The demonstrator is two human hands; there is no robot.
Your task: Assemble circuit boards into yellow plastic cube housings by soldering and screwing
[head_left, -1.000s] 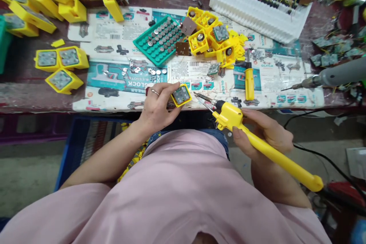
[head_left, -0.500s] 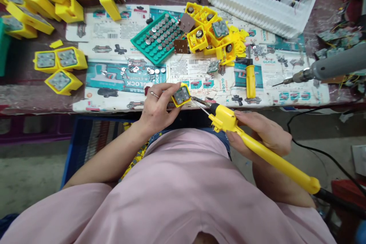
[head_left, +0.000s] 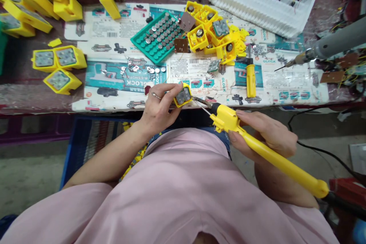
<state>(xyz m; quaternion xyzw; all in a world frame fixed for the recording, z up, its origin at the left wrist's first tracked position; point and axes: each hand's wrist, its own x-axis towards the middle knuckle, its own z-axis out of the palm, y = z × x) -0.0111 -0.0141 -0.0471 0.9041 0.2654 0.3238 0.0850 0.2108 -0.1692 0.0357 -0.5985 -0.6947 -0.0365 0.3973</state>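
Note:
My left hand (head_left: pixel 160 105) grips a small yellow plastic housing (head_left: pixel 183 96) with a grey circuit board in its open face, held at the table's front edge. In my right hand (head_left: pixel 265 133) is a yellow soldering iron (head_left: pixel 228 118) with a thin metal feed tube beside its tip. That tip meets the right corner of the housing; whether it touches the board I cannot tell. Behind my hands lies a green tray (head_left: pixel 156 36) of silver button cells. More yellow housings (head_left: pixel 200 36), some with a round cell inside, are heaped to its right.
A yellow-handled screwdriver (head_left: pixel 251 80) lies right of the heap. A grey electric screwdriver (head_left: pixel 328 45) hangs in from the right. White ridged foam (head_left: pixel 260 5) with wired parts stands at the back. Filled yellow housings (head_left: pixel 61 80) sit at left. Printed cardboard (head_left: pixel 114 49) covers the table.
The soldering iron and my right hand have shifted slightly right and down. The housing in my left hand has moved a little right. The hanging electric screwdriver has swung slightly.

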